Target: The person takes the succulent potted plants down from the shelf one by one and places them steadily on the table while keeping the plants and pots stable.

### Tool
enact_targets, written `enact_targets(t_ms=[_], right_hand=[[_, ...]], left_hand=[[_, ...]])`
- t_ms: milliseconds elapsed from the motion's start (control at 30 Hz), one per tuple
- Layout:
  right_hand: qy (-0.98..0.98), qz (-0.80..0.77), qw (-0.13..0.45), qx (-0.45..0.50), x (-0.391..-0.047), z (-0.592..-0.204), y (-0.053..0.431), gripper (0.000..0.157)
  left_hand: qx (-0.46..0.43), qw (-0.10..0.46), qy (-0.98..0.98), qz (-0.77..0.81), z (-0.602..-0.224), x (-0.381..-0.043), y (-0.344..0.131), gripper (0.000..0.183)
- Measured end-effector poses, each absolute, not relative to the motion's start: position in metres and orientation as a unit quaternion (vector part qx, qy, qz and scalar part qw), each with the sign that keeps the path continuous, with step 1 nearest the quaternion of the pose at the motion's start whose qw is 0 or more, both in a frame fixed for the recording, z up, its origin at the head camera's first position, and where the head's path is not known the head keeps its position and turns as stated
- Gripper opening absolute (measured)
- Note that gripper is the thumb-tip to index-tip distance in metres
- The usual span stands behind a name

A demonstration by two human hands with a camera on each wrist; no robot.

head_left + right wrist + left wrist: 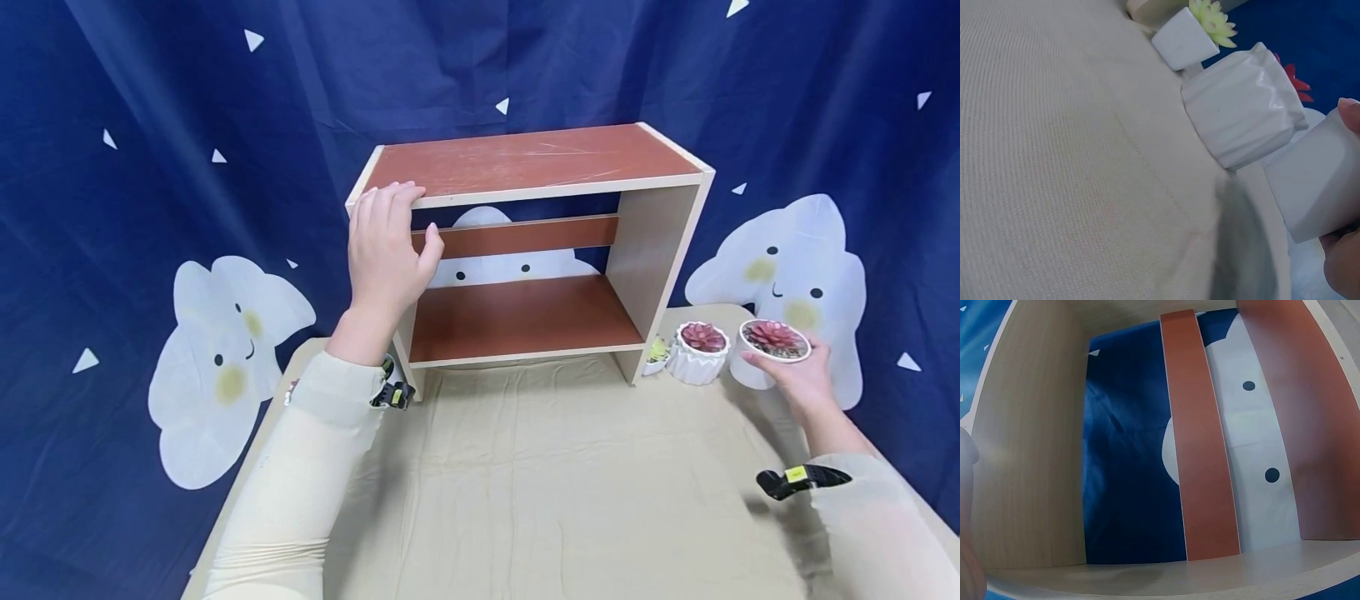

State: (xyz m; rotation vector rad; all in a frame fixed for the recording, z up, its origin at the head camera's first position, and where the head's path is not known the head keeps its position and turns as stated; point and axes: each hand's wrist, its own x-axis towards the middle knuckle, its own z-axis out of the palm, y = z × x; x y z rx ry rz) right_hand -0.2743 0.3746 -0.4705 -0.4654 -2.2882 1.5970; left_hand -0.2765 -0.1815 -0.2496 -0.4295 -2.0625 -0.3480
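Note:
A small wooden shelf (525, 321) with reddish-brown boards stands upright at the back of the table. My left hand (386, 250) rests on its top front left corner, fingers straight over the edge and thumb spread to the side. In the left wrist view the shelf's inside, with a reddish back rail (1200, 437), fills the picture. At the right, my right hand (806, 375) grips a smooth round white pot (750, 367) with a red succulent (776, 335), thumb and fingers on opposite sides. The right wrist view shows that pot (1316, 178) slightly tilted.
Left of the held pot stands a ridged white pot (693, 364) with another red succulent. A smaller white pot (655, 364) with a yellow-green succulent sits by the shelf's right side. Beige cloth (540, 467) covers the table. A blue curtain (450, 67) with white clouds hangs behind.

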Motion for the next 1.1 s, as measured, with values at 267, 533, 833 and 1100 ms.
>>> enact_targets(t_ms=[267, 533, 833, 1100], right_hand=[[-0.796, 0.557, 0.154, -0.18, -0.279, -0.483, 0.378, 0.093], [-0.767, 0.597, 0.148, -0.183, -0.279, -0.492, 0.378, 0.09], [-0.759, 0.602, 0.146, -0.201, -0.281, -0.5, 0.38, 0.093], [-0.746, 0.615, 0.156, -0.205, -0.282, -0.5, 0.375, 0.1]], left_hand=[[-0.175, 0.486, -0.844, -0.143, -0.25, -0.277, -0.181, 0.045], [-0.172, 0.481, -0.847, -0.143, -0.249, -0.277, -0.18, 0.046], [-0.171, 0.479, -0.849, -0.142, -0.251, -0.278, -0.181, 0.046], [-0.17, 0.479, -0.85, -0.141, -0.25, -0.277, -0.181, 0.046]])
